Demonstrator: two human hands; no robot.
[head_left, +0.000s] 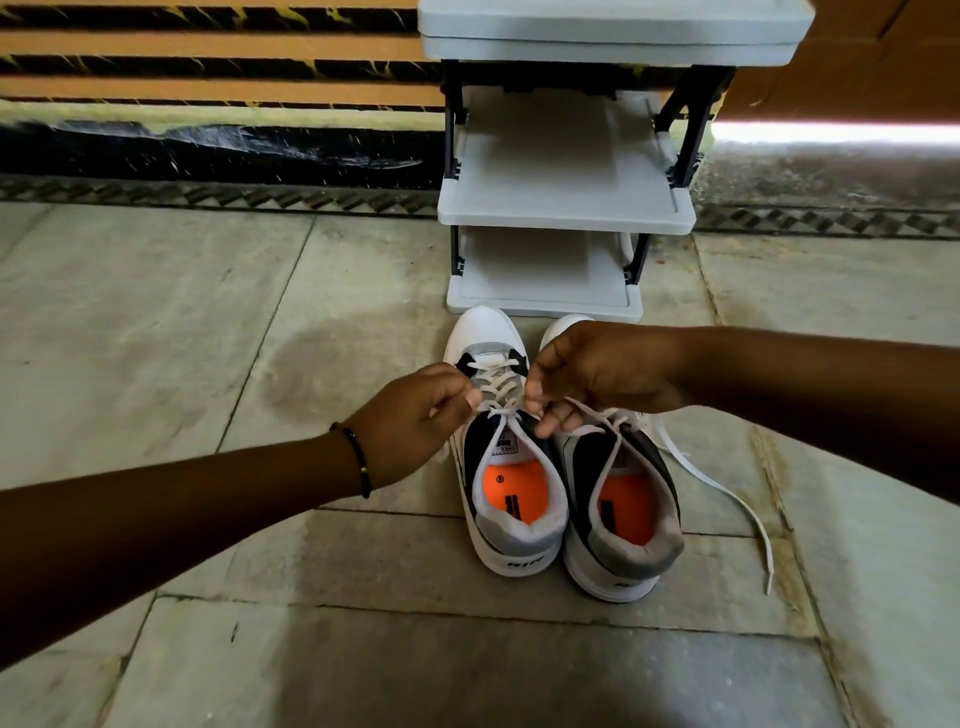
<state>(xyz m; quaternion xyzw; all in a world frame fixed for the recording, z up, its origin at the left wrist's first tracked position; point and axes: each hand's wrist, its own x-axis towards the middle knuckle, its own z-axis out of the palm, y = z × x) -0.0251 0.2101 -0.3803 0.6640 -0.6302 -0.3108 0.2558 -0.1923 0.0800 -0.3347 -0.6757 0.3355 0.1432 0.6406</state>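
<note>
Two white, grey and black sneakers with orange insoles stand side by side on the stone floor, toes pointing away from me. Over the left sneaker (511, 499), my left hand (415, 415) pinches one end of its white lace (493, 387) at the left side of the tongue. My right hand (597, 379) pinches the other end of that lace just above the tongue. The right sneaker (621, 525) has its lace untied, and a loose lace end (727, 493) trails across the floor to the right.
A grey plastic shoe rack (566, 208) with black posts and several bare shelves stands just beyond the sneakers' toes, against a striped wall. Stone floor tiles (208, 312) spread to the left, right and front. A black bead bracelet (358, 457) sits on my left wrist.
</note>
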